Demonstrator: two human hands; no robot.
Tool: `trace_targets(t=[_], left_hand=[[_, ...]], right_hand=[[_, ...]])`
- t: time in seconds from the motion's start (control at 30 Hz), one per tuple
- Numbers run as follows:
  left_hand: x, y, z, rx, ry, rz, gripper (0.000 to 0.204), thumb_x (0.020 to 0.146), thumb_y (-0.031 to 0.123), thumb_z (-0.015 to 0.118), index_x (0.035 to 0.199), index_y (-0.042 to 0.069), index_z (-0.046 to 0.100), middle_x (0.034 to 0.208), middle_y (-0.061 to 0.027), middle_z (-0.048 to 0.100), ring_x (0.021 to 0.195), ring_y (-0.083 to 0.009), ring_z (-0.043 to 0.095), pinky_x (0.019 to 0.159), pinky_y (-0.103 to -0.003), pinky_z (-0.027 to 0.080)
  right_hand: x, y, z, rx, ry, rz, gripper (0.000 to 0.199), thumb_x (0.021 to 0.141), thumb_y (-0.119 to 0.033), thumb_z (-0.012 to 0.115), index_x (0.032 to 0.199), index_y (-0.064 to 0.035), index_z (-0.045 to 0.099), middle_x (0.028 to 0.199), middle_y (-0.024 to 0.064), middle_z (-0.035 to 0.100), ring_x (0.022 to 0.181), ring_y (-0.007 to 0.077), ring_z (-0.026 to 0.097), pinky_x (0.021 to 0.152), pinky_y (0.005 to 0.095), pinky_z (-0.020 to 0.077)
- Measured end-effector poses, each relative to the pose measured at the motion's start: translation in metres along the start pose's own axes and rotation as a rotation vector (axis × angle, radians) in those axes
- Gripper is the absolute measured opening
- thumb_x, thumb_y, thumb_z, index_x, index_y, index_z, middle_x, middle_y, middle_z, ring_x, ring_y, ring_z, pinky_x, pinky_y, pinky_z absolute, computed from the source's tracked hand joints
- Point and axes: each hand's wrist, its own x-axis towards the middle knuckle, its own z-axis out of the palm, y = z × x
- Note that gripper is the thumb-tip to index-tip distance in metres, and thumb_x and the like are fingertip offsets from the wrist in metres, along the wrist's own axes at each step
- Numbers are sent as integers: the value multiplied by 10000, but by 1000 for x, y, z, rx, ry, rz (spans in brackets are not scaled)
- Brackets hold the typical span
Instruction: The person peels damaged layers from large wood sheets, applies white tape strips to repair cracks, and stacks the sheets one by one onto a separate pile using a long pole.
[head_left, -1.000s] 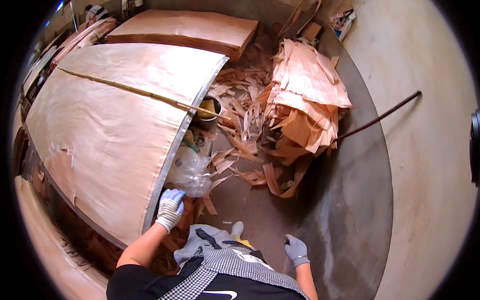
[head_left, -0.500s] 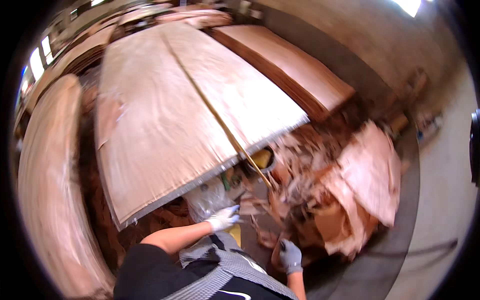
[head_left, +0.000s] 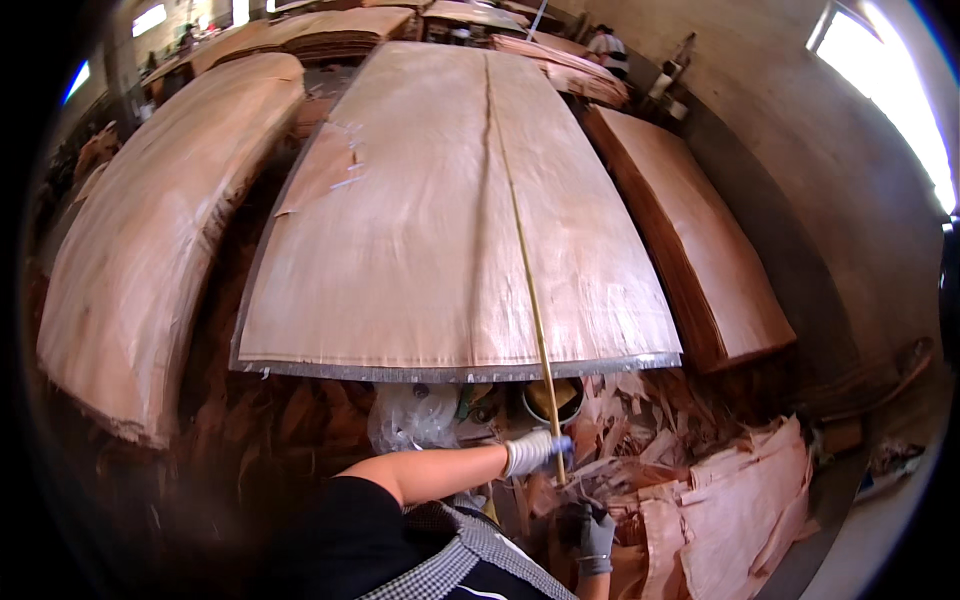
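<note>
A large sheet of pale wood veneer covers the table in front of me. A long thin wooden stick lies lengthwise over it, and its near end juts past the front edge. My left hand, in a white glove with blue fingertips, is closed round that near end; its fingers are slightly blurred. Lower and to the right, my right hand, in a grey glove, is curled closed beside torn veneer scraps. Something dark shows by its fingers, but I cannot make it out.
Curved veneer stacks stand left and right of the table. Beneath its front edge are a clear plastic bag and a round bucket. Torn veneer sheets pile at the right. A person is far back.
My view has turned, so the table now faces me straighter. My left hand has moved right, from beside the plastic bag to the stick's near end, and closed on it. My right hand stays low.
</note>
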Motion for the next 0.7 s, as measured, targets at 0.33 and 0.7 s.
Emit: trace_targets(t=[0.33,0.7], left_hand=[[-133,34,-34,1077,543,313,623,923,559,357,1041,0,605,925,-242,634,926,-383,600,837,-416,450],[-312,72,-168,753,1061,405,368,935,334,451,988,12,623,911,-166,656,856,-308,615,814,-368,471]], right_hand=[[34,-22,72,-72,-447,-51,356,826,-32,634,1176,-30,567,634,-42,510,458,47,431,404,211,338],[-2,38,32,-905,-593,-209,282,815,-285,644,1004,-78,612,770,194,625,758,312,651,620,376,489]])
